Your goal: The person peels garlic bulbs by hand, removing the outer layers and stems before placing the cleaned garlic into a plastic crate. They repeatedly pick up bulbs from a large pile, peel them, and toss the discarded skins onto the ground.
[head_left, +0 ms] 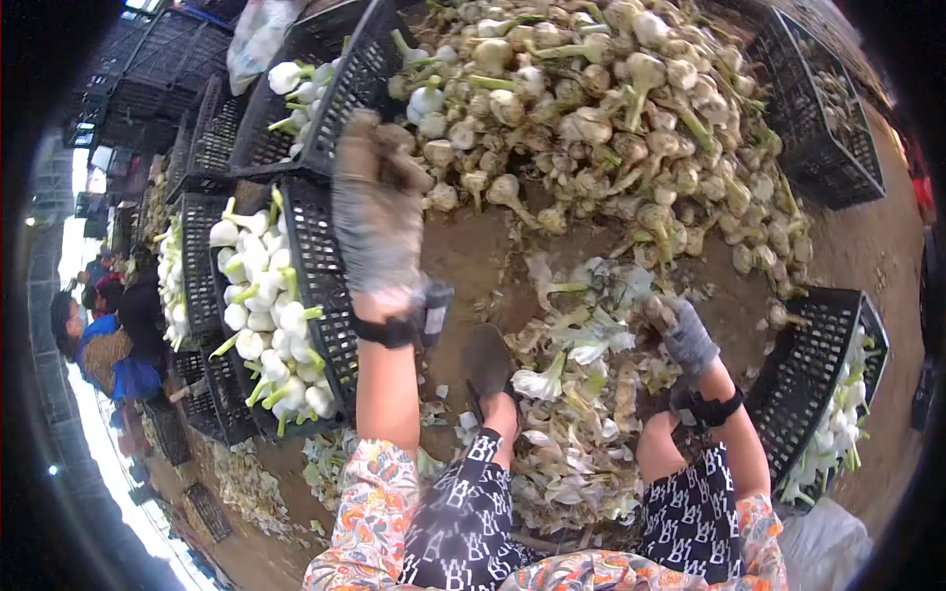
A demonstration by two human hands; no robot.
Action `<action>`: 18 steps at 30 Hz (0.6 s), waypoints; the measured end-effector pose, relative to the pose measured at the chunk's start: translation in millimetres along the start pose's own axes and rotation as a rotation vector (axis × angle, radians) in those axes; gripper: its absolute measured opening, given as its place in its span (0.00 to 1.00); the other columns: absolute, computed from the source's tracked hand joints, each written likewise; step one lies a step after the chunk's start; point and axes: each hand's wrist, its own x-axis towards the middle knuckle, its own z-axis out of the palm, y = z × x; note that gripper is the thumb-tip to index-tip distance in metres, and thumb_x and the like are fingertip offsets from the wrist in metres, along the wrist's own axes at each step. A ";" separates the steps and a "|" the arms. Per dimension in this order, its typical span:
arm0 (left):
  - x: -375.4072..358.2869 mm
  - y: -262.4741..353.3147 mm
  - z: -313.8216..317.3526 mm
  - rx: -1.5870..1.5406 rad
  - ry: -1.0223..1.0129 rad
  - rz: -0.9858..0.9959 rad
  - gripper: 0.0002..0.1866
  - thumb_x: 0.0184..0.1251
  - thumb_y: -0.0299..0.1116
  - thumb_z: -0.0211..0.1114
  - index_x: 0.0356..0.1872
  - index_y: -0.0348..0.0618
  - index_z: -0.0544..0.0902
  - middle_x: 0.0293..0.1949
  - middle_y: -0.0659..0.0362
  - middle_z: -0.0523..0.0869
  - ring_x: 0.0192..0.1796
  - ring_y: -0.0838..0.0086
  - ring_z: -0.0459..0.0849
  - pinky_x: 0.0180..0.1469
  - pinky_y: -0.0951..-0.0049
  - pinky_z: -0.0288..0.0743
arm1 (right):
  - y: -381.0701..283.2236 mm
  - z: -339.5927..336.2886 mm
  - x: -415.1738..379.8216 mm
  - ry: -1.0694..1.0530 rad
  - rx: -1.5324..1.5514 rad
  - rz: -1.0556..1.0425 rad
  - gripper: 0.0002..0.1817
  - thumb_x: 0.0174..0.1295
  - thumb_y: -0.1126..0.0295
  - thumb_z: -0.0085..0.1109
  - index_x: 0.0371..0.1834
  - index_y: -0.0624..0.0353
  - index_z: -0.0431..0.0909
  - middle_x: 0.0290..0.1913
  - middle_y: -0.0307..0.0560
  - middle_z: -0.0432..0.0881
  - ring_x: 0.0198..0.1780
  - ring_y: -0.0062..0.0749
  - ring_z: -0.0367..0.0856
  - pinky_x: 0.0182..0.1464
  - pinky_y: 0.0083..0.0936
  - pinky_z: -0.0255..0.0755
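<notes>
My left hand (379,212), in a soiled grey glove, reaches forward beside the black crate's wall, at the left edge of the garlic pile (601,108). Its fingers are stretched out, and no bulb shows in it. My right hand (684,337), also gloved, is low over the floor by my right knee. Its fingers are curled at the edge of some loose garlic skins (616,286); what they hold, if anything, is hidden. Between my legs a pale garlic bulb with a green stem (540,379) lies on a heap of peeled skins (576,453).
A black crate (325,286) of clean white garlic (261,305) stands at my left, with more crates behind. Another crate (813,379) holding white garlic is at my right. A further crate (828,118) stands at the back right. Other people (108,345) are at the far left.
</notes>
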 end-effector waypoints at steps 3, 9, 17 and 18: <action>-49.3 -66.5 -18.9 0.504 -0.294 -0.197 0.15 0.60 0.37 0.62 0.43 0.38 0.79 0.33 0.61 0.82 0.27 0.82 0.76 0.28 0.81 0.70 | -4.2 10.7 -1.6 0.010 0.149 0.007 0.24 0.64 0.50 0.42 0.43 0.62 0.74 0.34 0.43 0.78 0.36 0.28 0.74 0.39 0.23 0.68; -119.5 -125.5 -16.3 0.678 -0.493 -0.509 0.18 0.65 0.44 0.56 0.39 0.37 0.82 0.31 0.63 0.83 0.29 0.85 0.76 0.33 0.83 0.71 | -28.2 40.8 0.1 0.113 0.203 -0.053 0.31 0.65 0.42 0.33 0.31 0.60 0.75 0.19 0.39 0.73 0.21 0.21 0.72 0.25 0.21 0.67; -140.8 -139.0 -20.1 0.564 -0.420 -0.531 0.16 0.61 0.38 0.63 0.42 0.36 0.81 0.34 0.62 0.82 0.35 0.82 0.77 0.39 0.80 0.72 | -26.1 40.2 -8.4 0.040 0.404 0.143 0.32 0.61 0.38 0.39 0.25 0.59 0.74 0.15 0.33 0.71 0.16 0.16 0.67 0.19 0.17 0.62; -139.8 -137.8 -20.5 0.563 -0.469 -0.545 0.14 0.61 0.36 0.62 0.43 0.37 0.81 0.36 0.60 0.82 0.36 0.80 0.77 0.39 0.78 0.72 | -21.6 42.3 -9.2 0.040 0.463 0.164 0.32 0.60 0.38 0.39 0.26 0.59 0.74 0.16 0.33 0.71 0.15 0.17 0.67 0.18 0.17 0.62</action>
